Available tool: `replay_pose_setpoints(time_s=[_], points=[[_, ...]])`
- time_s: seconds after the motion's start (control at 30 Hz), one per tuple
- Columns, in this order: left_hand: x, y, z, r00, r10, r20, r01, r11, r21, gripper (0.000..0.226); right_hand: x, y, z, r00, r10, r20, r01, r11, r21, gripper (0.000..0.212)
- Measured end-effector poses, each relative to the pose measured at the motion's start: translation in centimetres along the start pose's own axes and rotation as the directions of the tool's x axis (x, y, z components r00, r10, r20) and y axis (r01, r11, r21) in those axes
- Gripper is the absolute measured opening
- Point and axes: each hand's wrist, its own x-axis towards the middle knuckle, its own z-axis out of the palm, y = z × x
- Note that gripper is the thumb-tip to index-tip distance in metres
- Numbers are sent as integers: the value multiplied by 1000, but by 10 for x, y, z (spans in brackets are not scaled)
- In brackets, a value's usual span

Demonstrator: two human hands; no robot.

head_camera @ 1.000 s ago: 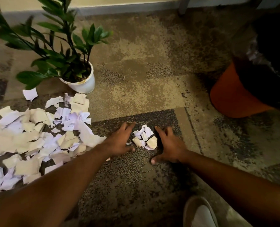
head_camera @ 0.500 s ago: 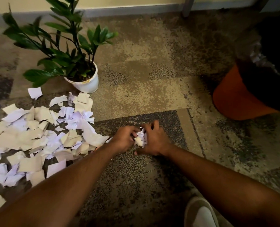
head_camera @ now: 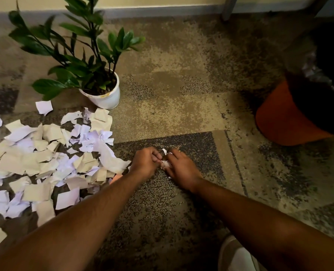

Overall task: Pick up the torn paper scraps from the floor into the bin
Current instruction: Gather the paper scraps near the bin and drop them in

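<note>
left hand [head_camera: 145, 162] + right hand [head_camera: 181, 167]: both clutch scraps [head_camera: 165, 163] between them | floor

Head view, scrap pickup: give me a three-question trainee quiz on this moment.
1. True or false: the big scrap pile lies on the carpet to the person's left.
2. What do the left hand and right hand hold between them? A) a small bunch of scraps B) a leaf C) nothing
3. Fill in: the orange bin stands to the person's ____.

Key: 1 true; 2 A; 3 right.
</note>
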Motion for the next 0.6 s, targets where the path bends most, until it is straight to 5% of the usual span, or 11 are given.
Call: replay_pose_setpoints(time_s=[0.17, 0.33, 0.47, 0.6], points=[[1, 2, -1, 999, 38, 11, -38, 998, 46, 22, 4, 14, -2, 997, 2, -80, 4, 997, 72, 19], [5, 3, 3, 980, 201, -16, -192, 955, 225, 38, 16, 34, -21, 948, 275, -162, -208, 917, 342, 11], [8, 11, 11, 967, 240, 81, -253, 911, 326, 69, 23, 41, -48, 888, 447, 112, -378, 567, 732, 5], [12, 17, 14, 958, 238, 162, -285, 873, 397, 63, 22, 57, -64, 839, 519, 164, -373, 328, 868, 4]])
